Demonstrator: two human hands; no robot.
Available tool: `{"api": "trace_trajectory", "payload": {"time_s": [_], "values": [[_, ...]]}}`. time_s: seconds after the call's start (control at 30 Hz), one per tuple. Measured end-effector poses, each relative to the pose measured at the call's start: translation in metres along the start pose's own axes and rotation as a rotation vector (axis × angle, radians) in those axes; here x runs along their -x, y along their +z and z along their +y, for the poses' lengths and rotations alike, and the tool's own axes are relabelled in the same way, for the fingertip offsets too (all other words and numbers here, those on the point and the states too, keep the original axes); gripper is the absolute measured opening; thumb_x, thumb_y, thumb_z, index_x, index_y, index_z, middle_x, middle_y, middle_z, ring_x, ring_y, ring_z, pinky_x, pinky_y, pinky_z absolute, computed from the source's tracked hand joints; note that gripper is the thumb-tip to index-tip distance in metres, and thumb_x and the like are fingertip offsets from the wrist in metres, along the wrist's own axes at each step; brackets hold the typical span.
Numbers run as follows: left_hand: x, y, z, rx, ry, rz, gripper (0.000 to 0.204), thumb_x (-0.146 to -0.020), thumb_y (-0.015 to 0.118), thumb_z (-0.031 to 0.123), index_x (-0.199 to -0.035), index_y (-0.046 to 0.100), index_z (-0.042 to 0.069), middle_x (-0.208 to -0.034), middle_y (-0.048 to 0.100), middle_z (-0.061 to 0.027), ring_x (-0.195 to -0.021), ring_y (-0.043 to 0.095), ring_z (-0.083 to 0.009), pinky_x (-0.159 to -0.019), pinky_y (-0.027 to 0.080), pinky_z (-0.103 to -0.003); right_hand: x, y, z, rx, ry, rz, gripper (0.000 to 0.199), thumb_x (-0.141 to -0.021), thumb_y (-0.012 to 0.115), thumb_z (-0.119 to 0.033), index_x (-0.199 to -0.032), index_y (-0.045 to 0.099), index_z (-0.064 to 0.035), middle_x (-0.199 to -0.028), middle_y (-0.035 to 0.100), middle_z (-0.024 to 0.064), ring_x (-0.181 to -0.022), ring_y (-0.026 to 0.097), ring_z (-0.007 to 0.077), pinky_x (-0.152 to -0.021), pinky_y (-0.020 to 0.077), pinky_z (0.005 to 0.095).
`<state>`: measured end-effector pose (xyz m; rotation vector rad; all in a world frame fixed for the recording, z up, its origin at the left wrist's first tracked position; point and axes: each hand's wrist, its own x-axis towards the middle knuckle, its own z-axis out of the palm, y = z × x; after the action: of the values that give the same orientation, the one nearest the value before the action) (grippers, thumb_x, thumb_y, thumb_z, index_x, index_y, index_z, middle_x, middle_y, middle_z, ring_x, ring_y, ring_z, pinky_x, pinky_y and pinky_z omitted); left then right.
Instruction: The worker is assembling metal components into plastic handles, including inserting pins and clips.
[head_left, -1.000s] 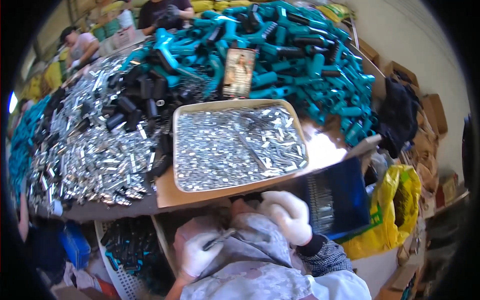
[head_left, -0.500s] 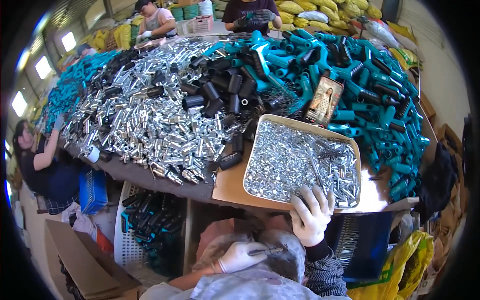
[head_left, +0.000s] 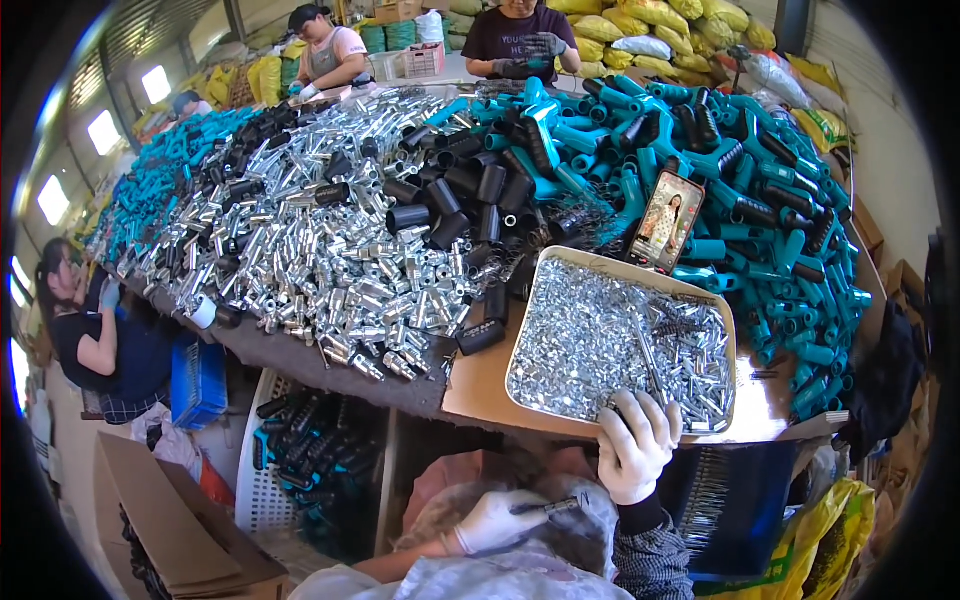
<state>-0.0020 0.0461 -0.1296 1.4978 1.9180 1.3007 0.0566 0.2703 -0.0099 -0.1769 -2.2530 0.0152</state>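
My left hand (head_left: 497, 522), in a white glove, is closed around a slim dark-and-silver metal part (head_left: 560, 507) low in front of my lap. The part's tip points right and its other end is hidden in the fingers. My right hand (head_left: 637, 450), also gloved in white, reaches up to the near rim of a cream tray (head_left: 522, 330). Its fingers are extended over small shiny metal pieces (head_left: 580, 340), and nothing shows in them. A long thin metal rod (head_left: 648, 355) lies on the pieces just beyond the fingertips.
Silver metal fittings (head_left: 340, 280) heap up left of the tray, with black sleeves (head_left: 437, 205) beside them. Teal handles (head_left: 760, 250) pile up at right, a phone (head_left: 665, 222) propped against them. Below are a white crate (head_left: 262, 470) and blue bin (head_left: 735, 510). Co-workers stand around the table.
The whole scene has shifted slightly right and down as my head moved. More of the metal part now sticks out of my left hand. My right hand stays at the tray's near rim.
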Motion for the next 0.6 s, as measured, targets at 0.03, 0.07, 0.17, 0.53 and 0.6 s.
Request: {"api": "trace_trajectory", "payload": {"time_s": [0.03,0.07,0.17,0.53,0.6], "values": [[-0.0001,0.0009,-0.0019,-0.076,0.084,0.016,0.018,-0.091,0.072,0.016,-0.105,0.073,0.005,-0.099,0.072,-0.0096,-0.08,0.072,-0.0243,-0.073,0.058,-0.034,-0.0012,0.0,0.0,-0.019,-0.006,0.003,0.017,-0.084,0.068,-0.022,-0.1,0.072,-0.0152,-0.116,0.068,0.0054,-0.106,0.062,0.0263,-0.099,0.0393,0.0493],[-0.0001,0.0022,-0.0015,-0.073,0.088,0.01,0.018,-0.091,0.072,0.016,-0.105,0.073,0.005,-0.099,0.072,-0.0096,-0.08,0.072,-0.0243,-0.073,0.058,-0.034,-0.0014,-0.0011,0.0001,-0.012,-0.002,0.002,0.017,-0.084,0.068,-0.022,-0.1,0.072,-0.0152,-0.116,0.068,0.0054,-0.106,0.062,0.0263,-0.099,0.0393,0.0493],[-0.0001,0.0054,-0.0013,0.077,-0.107,-0.033,0.023,-0.084,0.073,0.004,-0.107,0.071,0.006,-0.107,0.071,-0.0091,-0.085,0.07,-0.0224,-0.078,0.057,-0.031,-0.0023,-0.0003,0.001,0.004,-0.016,0.024,0.018,-0.082,0.069,-0.02,-0.099,0.072,-0.0139,-0.114,0.068,0.0059,-0.105,0.063,0.0259,-0.096,0.0412,0.0477],[-0.0045,0.0005,-0.0043,-0.058,0.096,-0.037,0.035,-0.072,0.071,0.004,-0.107,0.071,0.009,-0.113,0.068,-0.013,-0.09,0.069,-0.03,-0.079,0.058,-0.036,-0.0039,0.0004,0.0017,-0.014,-0.038,0.05,0.02,-0.079,0.07,-0.019,-0.099,0.072,-0.0134,-0.113,0.068,0.0046,-0.103,0.063,0.0243,-0.091,0.0432,0.0447],[-0.0045,-0.0003,-0.0047,-0.071,0.107,-0.039,0.035,-0.072,0.071,0.004,-0.107,0.071,0.009,-0.113,0.068,-0.0132,-0.091,0.069,-0.0304,-0.079,0.058,-0.036,-0.0035,0.0004,0.0018,-0.015,-0.038,0.051,0.021,-0.079,0.07,-0.019,-0.099,0.072,-0.0135,-0.114,0.068,0.0044,-0.103,0.063,0.0241,-0.091,0.0432,0.0445]]}}
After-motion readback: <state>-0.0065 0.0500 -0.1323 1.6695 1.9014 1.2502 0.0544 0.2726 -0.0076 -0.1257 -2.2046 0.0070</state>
